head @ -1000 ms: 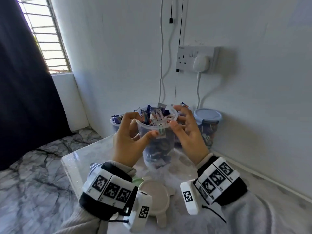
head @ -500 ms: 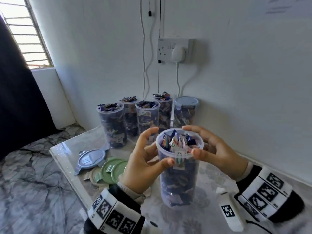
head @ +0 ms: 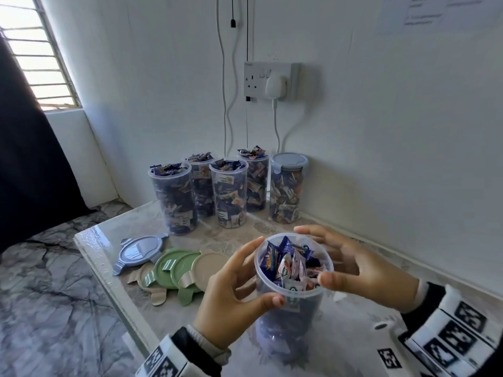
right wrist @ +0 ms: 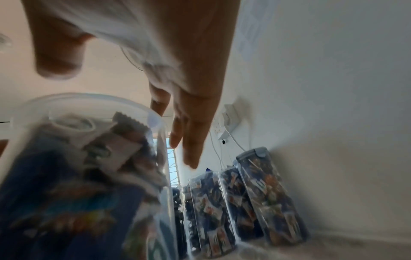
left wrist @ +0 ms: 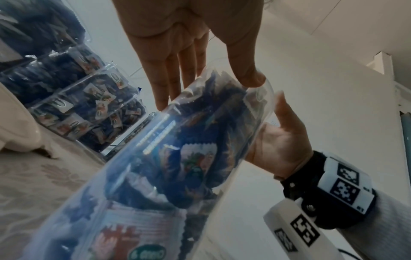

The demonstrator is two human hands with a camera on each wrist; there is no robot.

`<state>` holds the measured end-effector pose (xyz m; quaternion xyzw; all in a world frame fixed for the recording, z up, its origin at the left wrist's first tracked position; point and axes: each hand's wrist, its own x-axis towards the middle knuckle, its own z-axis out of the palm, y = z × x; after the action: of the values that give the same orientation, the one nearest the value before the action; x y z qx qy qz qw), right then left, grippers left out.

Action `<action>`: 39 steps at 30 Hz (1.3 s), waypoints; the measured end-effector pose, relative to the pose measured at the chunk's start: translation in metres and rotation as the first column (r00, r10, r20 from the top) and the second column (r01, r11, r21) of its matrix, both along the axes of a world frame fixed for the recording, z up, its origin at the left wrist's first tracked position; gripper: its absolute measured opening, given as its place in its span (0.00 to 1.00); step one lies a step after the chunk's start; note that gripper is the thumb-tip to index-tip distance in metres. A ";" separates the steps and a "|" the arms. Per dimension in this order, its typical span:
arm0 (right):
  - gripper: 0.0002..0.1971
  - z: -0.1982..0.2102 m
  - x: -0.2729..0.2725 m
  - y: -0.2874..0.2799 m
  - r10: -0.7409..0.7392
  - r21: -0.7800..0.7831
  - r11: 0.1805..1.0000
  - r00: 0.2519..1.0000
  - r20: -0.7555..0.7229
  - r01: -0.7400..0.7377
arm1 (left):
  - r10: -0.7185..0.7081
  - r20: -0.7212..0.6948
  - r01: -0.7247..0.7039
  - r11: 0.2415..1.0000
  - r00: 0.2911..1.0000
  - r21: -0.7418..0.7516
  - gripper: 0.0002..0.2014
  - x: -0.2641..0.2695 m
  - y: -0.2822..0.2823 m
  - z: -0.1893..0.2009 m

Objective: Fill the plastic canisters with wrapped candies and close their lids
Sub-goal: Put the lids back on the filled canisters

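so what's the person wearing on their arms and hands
Both hands are bare. The left hand and right hand each emerge from a pale grey sleeve with a lighter cuff beneath. Each wrist carries a black band holding white blocks printed with black square tag markings; a thin dark cable trails from the right one.

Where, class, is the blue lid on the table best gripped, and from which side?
Grip the blue lid by its rim tab at the near-left end, coming from the table's left edge: the tab juts past the rim, and the far-right side overlaps the green lids.
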<state>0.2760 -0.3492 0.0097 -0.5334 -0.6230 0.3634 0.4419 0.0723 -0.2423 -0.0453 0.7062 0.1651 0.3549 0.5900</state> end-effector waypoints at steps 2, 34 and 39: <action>0.27 0.013 -0.002 0.000 -0.087 0.166 0.985 0.975 0.204 0.053 | 0.010 -0.010 -0.009 1.000 1.000 0.005 0.44 0.000 -0.001 0.000; 0.23 -0.014 -0.001 -0.001 -0.293 0.375 0.912 0.905 0.308 0.168 | 0.409 -0.910 0.359 0.842 0.062 0.403 0.62 0.006 0.115 -0.020; 0.31 -0.034 -0.013 -0.016 -0.201 0.165 0.964 0.978 -0.057 0.208 | 0.381 -0.921 0.442 0.815 0.080 0.375 0.60 0.015 0.126 -0.016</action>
<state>0.2627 -0.3649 -0.0239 -0.5477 -0.5846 0.2719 0.5332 0.0870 -0.1165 -0.0611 0.8960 0.3865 -0.2047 0.0764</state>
